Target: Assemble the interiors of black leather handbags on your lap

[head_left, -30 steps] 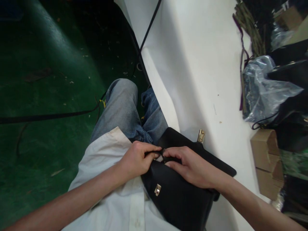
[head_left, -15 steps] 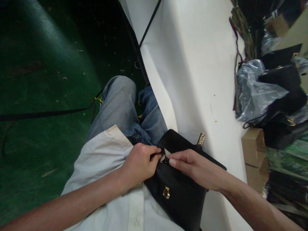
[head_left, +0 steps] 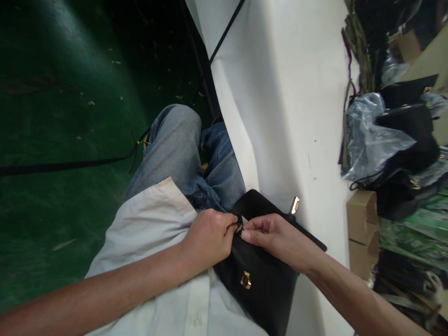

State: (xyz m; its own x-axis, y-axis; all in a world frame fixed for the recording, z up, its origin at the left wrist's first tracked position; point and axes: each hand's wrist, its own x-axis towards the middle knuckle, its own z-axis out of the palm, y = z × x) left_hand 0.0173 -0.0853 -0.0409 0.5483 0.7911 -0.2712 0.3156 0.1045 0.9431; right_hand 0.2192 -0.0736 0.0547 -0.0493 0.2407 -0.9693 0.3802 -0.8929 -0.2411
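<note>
A black handbag [head_left: 266, 284] with a gold clasp [head_left: 245, 279] rests on my lap against the white table's edge, its flap [head_left: 259, 205] lifted with a gold tab [head_left: 294, 205] at its end. My left hand [head_left: 206, 238] is curled shut and pinches something small and dark at the bag's top edge. My right hand [head_left: 273, 238] meets it there, thumb and fingers pinched on the same spot. What they grip is too small to name.
A white table [head_left: 297, 93] runs along the right. At its far side lie plastic-wrapped black bags [head_left: 385, 135], cardboard boxes [head_left: 360, 224] and cords [head_left: 357, 42]. A green floor [head_left: 70, 116] with a black strap [head_left: 63, 165] is at left.
The bag has shifted a little toward me and tilted. My right hand went from lying flat on the bag to pinching at its top edge beside the left hand.
</note>
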